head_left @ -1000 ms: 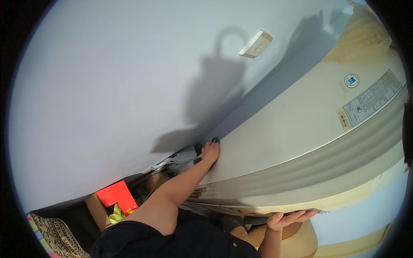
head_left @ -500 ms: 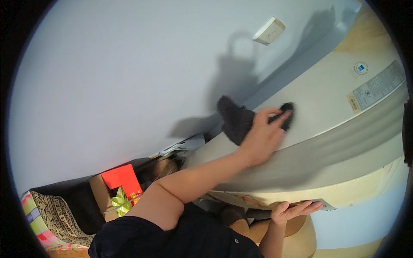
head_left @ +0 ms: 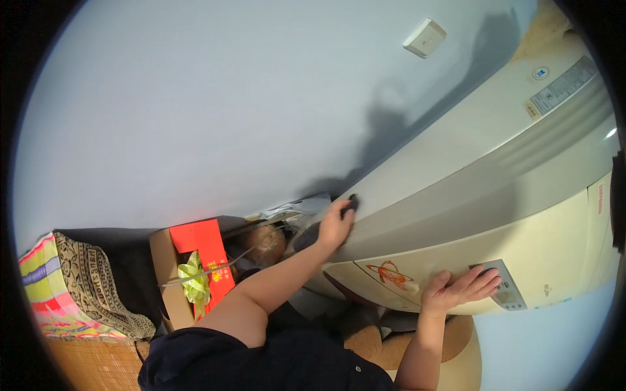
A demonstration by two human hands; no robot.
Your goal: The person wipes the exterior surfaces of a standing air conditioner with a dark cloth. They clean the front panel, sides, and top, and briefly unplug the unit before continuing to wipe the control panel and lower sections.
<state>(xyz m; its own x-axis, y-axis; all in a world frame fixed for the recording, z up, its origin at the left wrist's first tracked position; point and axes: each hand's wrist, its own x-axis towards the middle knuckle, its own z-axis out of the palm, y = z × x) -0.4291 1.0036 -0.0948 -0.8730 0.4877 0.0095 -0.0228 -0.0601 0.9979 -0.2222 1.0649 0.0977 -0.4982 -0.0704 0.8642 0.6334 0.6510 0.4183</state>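
My left hand (head_left: 334,225) is closed on a dark cloth (head_left: 307,237), pressing it to the side of a tall cream-and-grey appliance (head_left: 430,186), low on its body near the wall. Part of the cloth pokes out past the fingers and part hangs beside the wrist. My right hand (head_left: 456,292) lies flat on the appliance's cream front, holding nothing. Its fingertips reach over the edge of a grey control panel (head_left: 507,287). An orange decoration (head_left: 389,274) marks the front between my two hands.
A pale wall (head_left: 195,117) with a white outlet (head_left: 425,38) runs behind the appliance. At lower left are an open cardboard box (head_left: 164,267) with a red piece (head_left: 202,238) and yellow-green wrapping (head_left: 193,280), a patterned fabric (head_left: 88,280) and a round brown object (head_left: 266,242).
My left hand has slid the cloth down the appliance's side, toward the lower left. My right hand stays by the control panel, its palm now more in view. The view has shifted somewhat.
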